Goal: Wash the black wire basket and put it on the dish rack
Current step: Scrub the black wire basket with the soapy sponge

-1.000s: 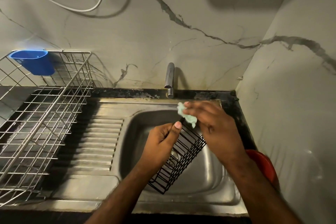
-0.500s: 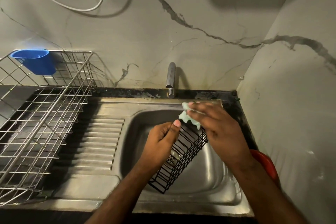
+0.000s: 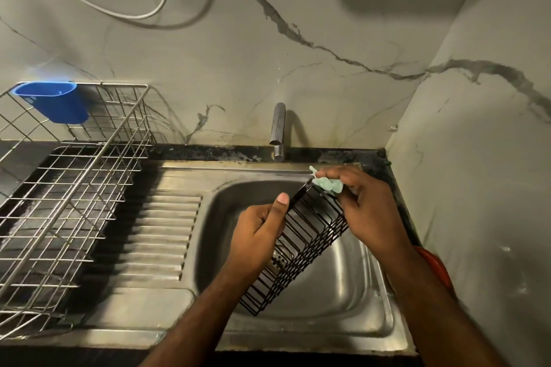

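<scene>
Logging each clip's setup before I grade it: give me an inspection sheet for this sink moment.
Surface: steel sink with a ribbed drainboard; no water seen running from the tap.
Job's things: black wire basket held tilted over the basin; dish rack at left holds no dishes.
Clutter: blue cup hooked on the rack's rim; a red object partly hidden behind the right forearm.
Grips: left hand clasps the basket's left side, thumb on the rim; right hand presses a pale green cloth onto its far top corner.
Cables: a white cord loops on the wall.
Surroundings: marble-look walls, dim light.
</scene>
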A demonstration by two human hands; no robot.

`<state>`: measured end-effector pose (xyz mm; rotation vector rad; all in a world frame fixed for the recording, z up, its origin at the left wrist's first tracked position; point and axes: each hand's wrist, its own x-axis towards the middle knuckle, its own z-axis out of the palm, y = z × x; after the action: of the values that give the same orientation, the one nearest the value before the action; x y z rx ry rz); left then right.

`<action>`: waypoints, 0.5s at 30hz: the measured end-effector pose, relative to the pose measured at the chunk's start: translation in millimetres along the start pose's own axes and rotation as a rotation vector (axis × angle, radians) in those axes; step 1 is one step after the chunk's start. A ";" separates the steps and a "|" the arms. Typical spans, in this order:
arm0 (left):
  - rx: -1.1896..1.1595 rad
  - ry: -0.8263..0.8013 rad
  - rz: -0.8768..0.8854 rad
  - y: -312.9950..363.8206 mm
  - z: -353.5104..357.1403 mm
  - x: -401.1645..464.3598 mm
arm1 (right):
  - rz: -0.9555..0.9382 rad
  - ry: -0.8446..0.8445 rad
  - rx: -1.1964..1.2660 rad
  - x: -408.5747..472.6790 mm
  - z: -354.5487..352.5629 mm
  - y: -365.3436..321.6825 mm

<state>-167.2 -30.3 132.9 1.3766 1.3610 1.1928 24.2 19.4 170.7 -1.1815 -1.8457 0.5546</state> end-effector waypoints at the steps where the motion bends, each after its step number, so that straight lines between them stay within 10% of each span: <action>1: 0.002 0.002 -0.004 -0.5 -0.1 0.2 | -0.030 -0.007 0.015 -1.4 -0.3 -1.6; 7: -0.031 0.035 -0.002 -0.1 -3.0 1.8 | -0.188 -0.086 0.057 -9.6 -4.8 -12.7; 15: -0.115 0.016 0.049 3.1 -6.5 -3.4 | 0.049 -0.124 0.124 4.3 -9.1 -2.6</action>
<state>-172.8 -34.3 137.0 1.3279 1.2560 1.2965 29.7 21.3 179.4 -1.1336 -1.8615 0.7738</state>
